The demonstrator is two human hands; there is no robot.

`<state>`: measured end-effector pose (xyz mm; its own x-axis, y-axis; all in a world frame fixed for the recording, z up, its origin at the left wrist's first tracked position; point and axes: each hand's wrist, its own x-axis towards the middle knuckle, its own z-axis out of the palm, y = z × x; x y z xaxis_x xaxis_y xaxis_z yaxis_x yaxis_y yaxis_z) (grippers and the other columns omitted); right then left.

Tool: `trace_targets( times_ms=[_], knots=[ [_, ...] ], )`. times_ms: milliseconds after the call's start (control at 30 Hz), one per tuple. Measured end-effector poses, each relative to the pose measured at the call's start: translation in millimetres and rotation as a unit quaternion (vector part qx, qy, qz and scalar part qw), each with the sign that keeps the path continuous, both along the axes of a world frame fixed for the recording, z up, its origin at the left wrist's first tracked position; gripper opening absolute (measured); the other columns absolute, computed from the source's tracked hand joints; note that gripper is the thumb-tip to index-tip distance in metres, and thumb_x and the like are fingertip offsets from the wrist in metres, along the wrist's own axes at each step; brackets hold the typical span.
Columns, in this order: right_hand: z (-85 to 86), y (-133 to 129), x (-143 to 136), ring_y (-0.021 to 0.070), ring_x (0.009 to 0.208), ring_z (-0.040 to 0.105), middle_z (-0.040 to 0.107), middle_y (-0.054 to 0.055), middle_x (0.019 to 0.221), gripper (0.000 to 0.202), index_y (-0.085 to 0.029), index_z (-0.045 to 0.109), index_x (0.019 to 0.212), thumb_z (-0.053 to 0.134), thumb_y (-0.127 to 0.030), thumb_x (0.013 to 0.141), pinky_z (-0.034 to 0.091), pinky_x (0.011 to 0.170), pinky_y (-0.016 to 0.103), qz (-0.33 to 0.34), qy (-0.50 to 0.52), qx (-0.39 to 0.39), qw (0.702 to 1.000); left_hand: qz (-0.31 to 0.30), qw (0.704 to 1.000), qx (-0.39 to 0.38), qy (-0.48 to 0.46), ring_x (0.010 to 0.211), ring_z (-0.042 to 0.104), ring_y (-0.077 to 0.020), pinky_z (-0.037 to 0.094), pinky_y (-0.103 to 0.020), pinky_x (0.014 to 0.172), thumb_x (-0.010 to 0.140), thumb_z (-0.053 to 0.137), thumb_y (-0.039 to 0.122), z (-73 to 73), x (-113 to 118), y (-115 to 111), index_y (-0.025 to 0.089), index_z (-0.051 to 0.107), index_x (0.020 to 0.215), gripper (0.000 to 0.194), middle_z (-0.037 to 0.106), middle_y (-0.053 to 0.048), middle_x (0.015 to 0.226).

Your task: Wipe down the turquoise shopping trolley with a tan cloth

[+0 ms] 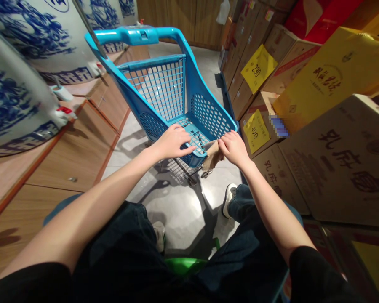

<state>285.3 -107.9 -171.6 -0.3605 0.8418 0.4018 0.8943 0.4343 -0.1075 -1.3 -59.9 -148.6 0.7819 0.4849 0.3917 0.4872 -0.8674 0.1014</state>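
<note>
A blue plastic shopping cart (pixel 205 90) stands before me, its near end toward my knees and its handle at the far side. My left hand (pixel 173 143) is closed over the left part of the near rim, thumb lying along the edge. At the right near corner, my right hand (pixel 235 149) pinches a brown cloth (pixel 214 158) against the rim. The cloth hangs down outside the basket, and part of it is hidden behind the fingers. Nothing is visible inside the basket.
Large blue-and-white porcelain jars (pixel 17 97) with taps stand on a wooden cabinet (pixel 66 162) at left. Stacked cartons (pixel 341 155) with yellow price signs (pixel 259 69) line the right. A yellow bag (pixel 331 80) leans there. Beneath me shows a green seat (pixel 185 265).
</note>
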Motion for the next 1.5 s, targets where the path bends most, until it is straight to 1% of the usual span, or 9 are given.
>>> trace_targets(
  times_ms=[267,433,567,767,933,1067,1200,1300,1500],
  knots=[
    [0.2,-33,-42,0.0253,0.094,0.060,0.071,0.008,0.089,0.040,-0.021,0.069,0.092,0.038,-0.034,0.113,0.040,0.113,0.046,0.122,-0.041,-0.028,0.991,-0.001,0.999,0.034,0.016,0.083,0.066,-0.0249,0.044,-0.047,0.099,0.105,0.050,0.051,-3.4,-4,1,0.021,0.067,0.075,0.046,0.075,-0.007,0.075],
    [0.4,-3,-2,0.0260,0.089,0.059,0.066,0.008,0.081,0.043,-0.023,0.063,0.078,0.037,-0.030,0.112,0.044,0.112,0.046,0.028,-0.015,-0.010,0.999,-0.001,0.999,0.033,0.015,0.083,0.067,-0.0251,0.044,-0.047,0.097,0.106,0.049,0.052,-2.4,-2,1,0.021,0.068,0.076,0.047,0.075,-0.007,0.076],
    [-5.7,-10,-13,0.0268,0.090,0.058,0.064,0.007,0.077,0.045,-0.024,0.062,0.077,0.034,-0.027,0.112,0.042,0.115,0.051,-0.004,0.016,0.025,1.000,-0.004,0.999,0.037,0.011,0.082,0.066,-0.0247,0.044,-0.047,0.097,0.106,0.048,0.052,-2.5,1,0,0.021,0.067,0.075,0.048,0.075,-0.006,0.075],
    [-6.0,-35,-42,0.0262,0.097,0.059,0.070,0.009,0.093,0.038,-0.021,0.069,0.098,0.038,-0.036,0.113,0.042,0.115,0.047,0.129,-0.036,0.002,0.991,-0.005,0.999,0.046,0.016,0.081,0.065,-0.0244,0.045,-0.046,0.095,0.105,0.050,0.051,-2.7,-4,1,0.021,0.067,0.075,0.046,0.075,-0.006,0.073],
    [-7.1,-3,3,0.0272,0.096,0.059,0.067,0.009,0.090,0.044,-0.022,0.067,0.088,0.033,-0.032,0.113,0.044,0.114,0.048,0.039,-0.008,0.025,0.999,-0.006,0.999,0.043,0.012,0.079,0.065,-0.0250,0.045,-0.047,0.093,0.106,0.048,0.052,0.1,-1,0,0.021,0.068,0.075,0.048,0.075,-0.007,0.074],
    [-13.1,-12,-11,0.0298,0.103,0.059,0.067,0.010,0.090,0.045,-0.022,0.068,0.089,0.031,-0.031,0.113,0.040,0.117,0.055,-0.009,0.019,0.047,0.999,-0.007,0.999,0.037,0.010,0.079,0.065,-0.0249,0.045,-0.047,0.094,0.105,0.050,0.051,0.4,1,0,0.021,0.067,0.074,0.047,0.076,-0.007,0.074],
    [-11.6,-36,-42,0.0304,0.108,0.058,0.071,0.013,0.103,0.041,-0.019,0.072,0.103,0.036,-0.035,0.112,0.035,0.121,0.056,0.081,-0.010,0.008,0.997,0.001,0.999,0.033,0.013,0.080,0.065,-0.0251,0.045,-0.046,0.094,0.104,0.052,0.050,-0.4,0,-1,0.021,0.066,0.074,0.044,0.076,-0.007,0.074],
    [-5.8,-28,-30,0.0286,0.103,0.059,0.071,0.011,0.101,0.041,-0.020,0.073,0.112,0.036,-0.038,0.113,0.041,0.115,0.050,0.142,-0.033,-0.029,0.989,0.002,0.999,0.031,0.015,0.081,0.066,-0.0258,0.045,-0.047,0.094,0.104,0.051,0.050,-0.3,-1,-1,0.021,0.068,0.075,0.045,0.076,-0.007,0.075],
    [-3.7,-8,-3,0.0284,0.103,0.060,0.070,0.011,0.096,0.047,-0.018,0.073,0.101,0.031,-0.033,0.113,0.037,0.121,0.051,0.012,0.005,-0.020,1.000,0.002,0.999,0.028,0.022,0.082,0.066,-0.0261,0.045,-0.047,0.095,0.105,0.050,0.051,0.8,2,0,0.021,0.069,0.076,0.046,0.076,-0.008,0.076]
  ],
)
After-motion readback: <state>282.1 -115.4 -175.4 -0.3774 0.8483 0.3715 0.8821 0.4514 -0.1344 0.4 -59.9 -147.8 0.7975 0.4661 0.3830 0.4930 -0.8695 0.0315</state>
